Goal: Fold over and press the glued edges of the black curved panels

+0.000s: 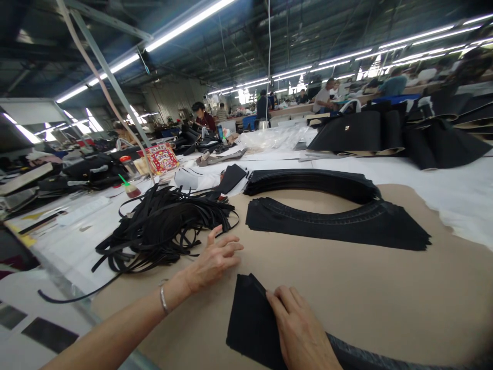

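My left hand [217, 257] hovers over or rests lightly on the tan board, fingers spread and nothing in them, beside a tangled heap of thin black straps [165, 228]. At the near edge, my right hand [302, 329] has its fingers bent together on a black curved panel [252, 318]; its thumb side touches the panel's upper edge. The panel has a wide squared end and a narrow curved part running to the right. Further back lie a stack of like black panels with a scuffed curved edge [331, 226] and another curved black stack [308, 182].
The tan board [365, 288] lies on a white-covered table. Behind the straps stand a green-tipped bottle [131, 189] and a red patterned box [160, 157]. Black bag pieces [354, 131] sit at the back right. A hose hangs at left; several people work further off.
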Motion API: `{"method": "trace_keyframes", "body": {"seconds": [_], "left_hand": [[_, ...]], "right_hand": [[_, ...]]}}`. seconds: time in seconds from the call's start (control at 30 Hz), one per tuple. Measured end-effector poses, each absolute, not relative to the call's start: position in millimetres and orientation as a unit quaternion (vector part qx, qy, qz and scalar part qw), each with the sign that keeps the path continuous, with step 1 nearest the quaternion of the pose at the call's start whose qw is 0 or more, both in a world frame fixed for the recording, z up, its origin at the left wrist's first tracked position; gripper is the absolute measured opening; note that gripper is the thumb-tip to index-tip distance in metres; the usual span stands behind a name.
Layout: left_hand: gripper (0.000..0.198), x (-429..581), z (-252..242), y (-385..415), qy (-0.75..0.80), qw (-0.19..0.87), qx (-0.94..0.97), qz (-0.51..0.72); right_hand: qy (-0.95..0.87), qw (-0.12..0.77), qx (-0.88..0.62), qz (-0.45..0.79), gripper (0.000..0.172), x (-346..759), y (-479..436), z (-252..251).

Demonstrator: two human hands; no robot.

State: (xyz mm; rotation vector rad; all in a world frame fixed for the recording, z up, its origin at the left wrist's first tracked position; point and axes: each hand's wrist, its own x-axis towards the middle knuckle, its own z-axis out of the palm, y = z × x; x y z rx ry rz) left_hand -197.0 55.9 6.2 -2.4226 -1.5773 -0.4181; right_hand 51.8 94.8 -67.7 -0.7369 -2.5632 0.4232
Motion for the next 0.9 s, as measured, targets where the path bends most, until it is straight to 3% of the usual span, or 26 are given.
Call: {"method": "trace_keyframes", "body": {"seconds": [0.1,0.27,0.5,0.63,0.9], "left_hand": [[0.032,-167.8,0.5,47.2,-0.565,0.083,-0.801,-0.180],[0.033,-117.9,-14.8,32.8,-0.594,-0.051,-0.768,-0.233],[0.031,-104.4,-4.4,32.5,-0.646,-0.076,-0.732,-0.204],[0.021,-95.0,2.6,36.6,-0.659,-0.085,-0.724,-0.186],[0.036,-85.2,0.7,47.6,-0.622,-0.134,-0.748,-0.187]], "right_hand": [[-0.932,0.198,-0.262,0.156,0.048,52.3,95.3,-60.5],[-0.931,0.139,-0.283,0.186,0.041,53.3,98.3,-37.6],[-0.923,0.097,-0.300,0.221,0.016,65.7,105.1,-14.4],[-0.918,0.083,-0.299,0.247,0.016,70.2,110.4,-6.8],[-0.905,0.066,-0.310,0.283,0.017,81.7,118.5,2.9]]}}
